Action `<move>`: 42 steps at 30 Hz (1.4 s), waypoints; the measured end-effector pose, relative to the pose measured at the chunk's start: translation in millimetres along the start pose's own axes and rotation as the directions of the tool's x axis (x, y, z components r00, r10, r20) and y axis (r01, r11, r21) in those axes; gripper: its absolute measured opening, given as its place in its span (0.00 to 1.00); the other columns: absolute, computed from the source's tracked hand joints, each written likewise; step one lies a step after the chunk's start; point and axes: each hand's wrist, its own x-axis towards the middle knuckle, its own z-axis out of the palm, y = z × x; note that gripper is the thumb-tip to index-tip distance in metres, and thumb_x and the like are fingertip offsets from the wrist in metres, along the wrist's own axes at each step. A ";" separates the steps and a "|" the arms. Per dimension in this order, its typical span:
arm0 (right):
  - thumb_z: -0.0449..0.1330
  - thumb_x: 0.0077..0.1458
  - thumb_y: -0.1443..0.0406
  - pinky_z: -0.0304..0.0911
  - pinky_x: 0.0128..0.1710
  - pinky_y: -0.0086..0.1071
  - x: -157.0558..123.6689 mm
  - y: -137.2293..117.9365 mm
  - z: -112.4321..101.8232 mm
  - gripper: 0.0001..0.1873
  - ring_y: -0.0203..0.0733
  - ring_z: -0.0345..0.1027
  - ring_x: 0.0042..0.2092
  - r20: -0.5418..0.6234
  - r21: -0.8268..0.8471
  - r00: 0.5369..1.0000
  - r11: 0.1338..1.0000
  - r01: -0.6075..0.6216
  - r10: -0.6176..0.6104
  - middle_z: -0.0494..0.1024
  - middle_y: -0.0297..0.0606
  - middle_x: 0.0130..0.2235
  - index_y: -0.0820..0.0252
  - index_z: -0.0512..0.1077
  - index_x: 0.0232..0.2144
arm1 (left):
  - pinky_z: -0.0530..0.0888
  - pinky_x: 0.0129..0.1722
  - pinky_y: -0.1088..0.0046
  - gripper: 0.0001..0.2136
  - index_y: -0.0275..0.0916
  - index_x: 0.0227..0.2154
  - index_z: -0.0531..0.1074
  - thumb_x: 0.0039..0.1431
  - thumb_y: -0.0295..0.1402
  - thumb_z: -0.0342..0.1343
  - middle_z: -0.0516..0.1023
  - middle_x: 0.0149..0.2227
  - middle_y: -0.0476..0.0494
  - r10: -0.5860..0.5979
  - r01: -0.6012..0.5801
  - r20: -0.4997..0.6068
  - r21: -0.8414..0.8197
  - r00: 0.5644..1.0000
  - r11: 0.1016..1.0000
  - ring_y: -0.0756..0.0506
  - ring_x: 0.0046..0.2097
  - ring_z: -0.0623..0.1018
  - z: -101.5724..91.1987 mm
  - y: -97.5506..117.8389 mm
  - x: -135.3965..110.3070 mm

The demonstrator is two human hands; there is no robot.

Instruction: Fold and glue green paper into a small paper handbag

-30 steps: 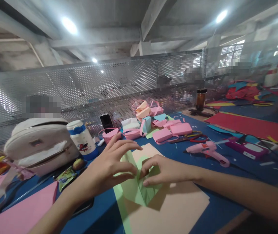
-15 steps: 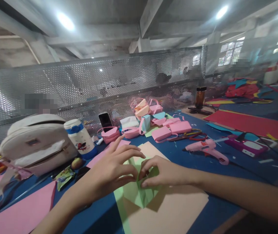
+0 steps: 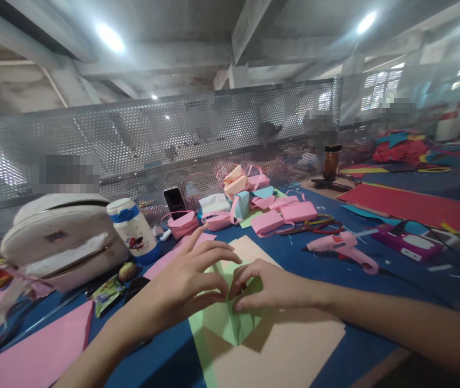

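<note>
A folded piece of light green paper [image 3: 234, 326] stands over a stack of peach paper sheets [image 3: 294, 345] in front of me. My left hand [image 3: 192, 280] pinches its upper left edge between thumb and fingers, the other fingers raised. From the right, my right hand [image 3: 264, 285] grips the opposite side, its fingertips curled partly inside the fold. Both hands nearly meet at the paper's top, and the fingers hide part of the fold. A green sheet [image 3: 201, 350] sticks out along the left side of the stack.
Pink paper bags [image 3: 268, 222] are piled behind the stack. A pink glue gun [image 3: 343, 248], scissors [image 3: 314, 223] and a purple device [image 3: 408, 240] lie right. A bottle [image 3: 133, 231], white backpack [image 3: 64, 237] and pink sheets [image 3: 40, 345] are left. A perforated metal screen [image 3: 133, 140] stands behind.
Both hands keep their hold on the green paper in almost the same place. Only a very slight shift of the view shows.
</note>
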 end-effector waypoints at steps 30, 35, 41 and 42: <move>0.75 0.40 0.59 0.58 0.33 0.25 -3.9 -1.0 -4.6 0.19 0.37 0.66 0.35 0.053 -0.082 0.995 0.993 -0.082 0.087 0.76 0.31 0.31 0.62 0.81 0.35 | 0.55 0.65 0.51 0.06 0.46 0.39 0.76 0.67 0.29 0.54 0.74 0.54 0.46 -0.010 0.011 -0.032 0.058 0.999 0.998 0.41 0.60 0.68 1.8 1.6 2.0; 0.74 0.40 0.61 0.56 0.29 0.25 -2.9 -3.2 -2.7 0.16 0.34 0.62 0.31 0.070 0.042 0.989 0.990 -0.133 0.130 0.73 0.29 0.28 0.63 0.80 0.32 | 0.60 0.63 0.53 0.06 0.46 0.40 0.74 0.66 0.28 0.55 0.75 0.54 0.45 -0.005 0.007 -0.045 0.046 0.999 0.999 0.41 0.58 0.71 2.5 1.6 2.7; 0.74 0.39 0.61 0.59 0.33 0.29 2.3 5.7 2.6 0.14 0.38 0.66 0.33 -0.113 0.209 0.987 0.974 -0.088 0.114 0.76 0.33 0.29 0.63 0.79 0.29 | 0.58 0.65 0.50 0.09 0.45 0.45 0.70 0.66 0.26 0.54 0.67 0.62 0.40 -0.110 0.131 -0.254 0.068 0.961 0.989 0.40 0.64 0.65 12.5 5.3 5.9; 0.74 0.39 0.60 0.60 0.34 0.30 4.0 10.3 3.3 0.15 0.38 0.67 0.33 -0.162 0.276 0.981 0.959 -0.062 0.109 0.77 0.34 0.30 0.63 0.79 0.30 | 0.61 0.64 0.52 0.10 0.44 0.48 0.69 0.66 0.26 0.54 0.66 0.62 0.38 -0.148 0.174 -0.320 0.052 0.936 0.983 0.39 0.64 0.65 15.4 6.9 6.8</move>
